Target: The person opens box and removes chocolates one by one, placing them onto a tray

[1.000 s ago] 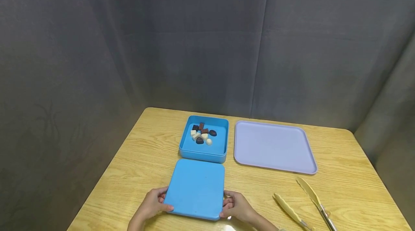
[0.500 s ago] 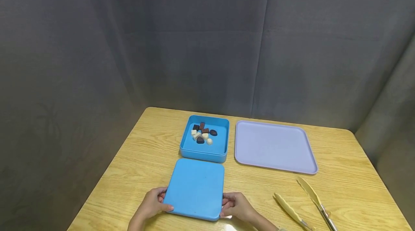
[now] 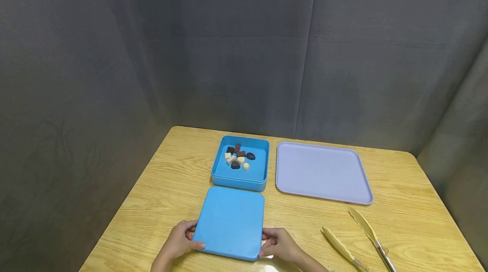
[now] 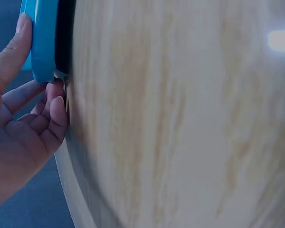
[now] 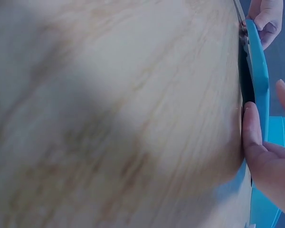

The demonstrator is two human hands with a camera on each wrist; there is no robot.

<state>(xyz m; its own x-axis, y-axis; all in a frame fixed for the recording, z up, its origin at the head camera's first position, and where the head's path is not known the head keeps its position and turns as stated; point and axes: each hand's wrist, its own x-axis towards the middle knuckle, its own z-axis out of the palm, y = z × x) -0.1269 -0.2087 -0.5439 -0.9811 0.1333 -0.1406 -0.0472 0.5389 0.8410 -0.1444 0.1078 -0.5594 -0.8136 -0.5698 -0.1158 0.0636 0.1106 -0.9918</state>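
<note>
A square blue lid (image 3: pixel 230 223) lies at the near side of the table, just in front of a blue box (image 3: pixel 239 184). My left hand (image 3: pixel 179 239) holds the lid's left side near its front corner, thumb over the edge and fingers curled below. On the opposite side my right hand (image 3: pixel 281 244) grips the right edge near its front corner. In the left wrist view a dark gap shows under the lid (image 4: pixel 43 42), with the left fingertips (image 4: pixel 57 90) at its underside. Dark, brown and white chocolates (image 3: pixel 241 154) sit inside the box.
A lilac tray (image 3: pixel 323 172) stands right of the box on the wooden table (image 3: pixel 160 195). Tongs with cream tips (image 3: pixel 362 223) lie spread at the front right. Grey curtains (image 3: pixel 228 51) hang behind and at both sides.
Both hands keep their hold on the lid. The right hand has slid very slightly toward the near edge; box, tray and tongs look the same.
</note>
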